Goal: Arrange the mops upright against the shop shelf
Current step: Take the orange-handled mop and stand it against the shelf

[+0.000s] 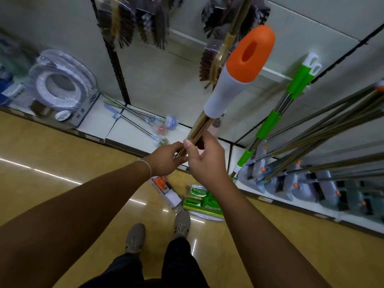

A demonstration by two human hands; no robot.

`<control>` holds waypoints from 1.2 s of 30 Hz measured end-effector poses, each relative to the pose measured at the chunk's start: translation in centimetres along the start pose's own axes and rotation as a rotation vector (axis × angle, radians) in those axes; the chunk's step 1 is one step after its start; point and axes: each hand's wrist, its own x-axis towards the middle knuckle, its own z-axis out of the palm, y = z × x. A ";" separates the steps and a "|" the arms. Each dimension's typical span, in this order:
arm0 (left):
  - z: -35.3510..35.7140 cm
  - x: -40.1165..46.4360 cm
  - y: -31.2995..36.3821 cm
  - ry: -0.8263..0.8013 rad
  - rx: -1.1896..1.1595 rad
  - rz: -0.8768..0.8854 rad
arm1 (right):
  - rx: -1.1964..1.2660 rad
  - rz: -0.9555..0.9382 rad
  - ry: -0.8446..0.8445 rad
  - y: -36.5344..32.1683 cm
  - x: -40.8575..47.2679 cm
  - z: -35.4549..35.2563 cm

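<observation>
Both hands, left hand (pixel 164 157) and right hand (pixel 204 157), fingers pinching mop pole (pixel 197 130); top-heavy orange-capped handle (pixel 243 65) may tip into hanging brushes (pixel 133 23).

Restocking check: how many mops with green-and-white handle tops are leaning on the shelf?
2. Both green-and-white handled mops lean side by side against the right shelf bay, one behind, the other just in front, their shafts running down to the shelf base. Others may be hidden among the metal poles.

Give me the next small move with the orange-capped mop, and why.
Probably swing the orange-capped mop right and lean it beside the green-handled mops. Both the left hand and right hand grip its pole away from the shelf, where other mops already lean.
</observation>
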 end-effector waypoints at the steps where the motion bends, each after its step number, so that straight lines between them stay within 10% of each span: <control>1: -0.3 -0.8 -0.4 -0.005 0.002 0.012 | -0.015 -0.013 0.003 -0.7 -0.8 0.5; 19: -5.5 -7.0 6.2 -0.205 -0.103 0.328 | 0.113 -0.043 0.198 -10.4 -7.9 -6.4; 36: 12.7 -8.8 24.9 -0.695 0.006 0.648 | 0.160 0.097 0.668 -3.9 -24.6 -24.1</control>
